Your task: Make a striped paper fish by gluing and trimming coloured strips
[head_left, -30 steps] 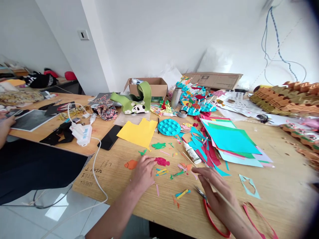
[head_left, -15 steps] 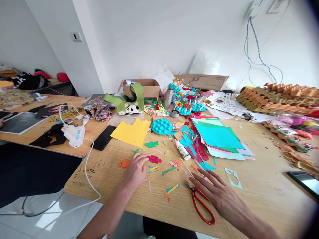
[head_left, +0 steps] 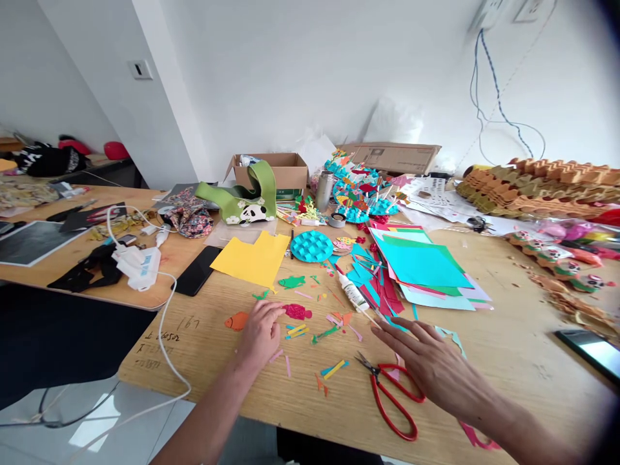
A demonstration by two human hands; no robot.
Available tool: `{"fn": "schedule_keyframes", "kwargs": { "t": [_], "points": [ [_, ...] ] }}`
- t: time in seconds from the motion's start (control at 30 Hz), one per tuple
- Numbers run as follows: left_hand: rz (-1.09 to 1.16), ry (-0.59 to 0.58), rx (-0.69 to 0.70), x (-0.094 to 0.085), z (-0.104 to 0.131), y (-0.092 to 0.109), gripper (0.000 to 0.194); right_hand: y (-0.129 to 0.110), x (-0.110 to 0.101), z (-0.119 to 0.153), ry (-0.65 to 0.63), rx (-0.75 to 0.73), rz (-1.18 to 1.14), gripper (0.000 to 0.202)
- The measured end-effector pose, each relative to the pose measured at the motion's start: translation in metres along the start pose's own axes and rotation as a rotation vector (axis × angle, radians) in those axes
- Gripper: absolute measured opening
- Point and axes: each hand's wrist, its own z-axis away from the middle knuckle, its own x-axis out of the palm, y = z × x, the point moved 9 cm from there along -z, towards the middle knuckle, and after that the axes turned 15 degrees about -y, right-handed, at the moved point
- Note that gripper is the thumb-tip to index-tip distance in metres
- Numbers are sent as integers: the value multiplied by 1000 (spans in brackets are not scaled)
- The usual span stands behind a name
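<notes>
My left hand [head_left: 261, 330] rests on the table with its fingers loosely outstretched. Its fingertips touch the edge of a magenta paper fish [head_left: 297, 312]. An orange paper fish [head_left: 236, 321] lies left of that hand, and a green one [head_left: 292, 282] farther back. My right hand [head_left: 429, 355] is spread low over the table, fingers stretched out, palm down. Beside its thumb side lie scissors [head_left: 382, 381] with red handles, blades apart. A short end of a thin stick [head_left: 369, 317] shows at its fingertips; the remainder is hidden. The white glue bottle [head_left: 355, 294] lies just beyond.
Paper scraps and strips [head_left: 334, 369] are scattered between the hands. Farther back are yellow paper [head_left: 249, 258], a blue textured disc [head_left: 311, 247] and stacked coloured sheets [head_left: 426, 265]. A phone [head_left: 197, 271] and a power strip [head_left: 140, 266] with a white cable lie left.
My right hand has shifted slightly right and up, off the scissors' side, partly covering the pale blue cut-out. A magenta scrap now shows below the right forearm. My left hand stays by the fish.
</notes>
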Motion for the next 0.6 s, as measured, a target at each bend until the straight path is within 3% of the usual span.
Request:
{"fn": "schedule_keyframes", "kwargs": {
  "t": [0.17,0.37,0.6],
  "points": [
    [9,-12,-4,0,0,0,47,3,-6,-2,55,21,-67,46],
    [24,-9,-16,0,0,0,48,-14,-1,-22,90,0,-34,49],
    [30,-2,-21,-3,-1,2,48,-22,4,-46,-5,12,-137,33]
  ]
}}
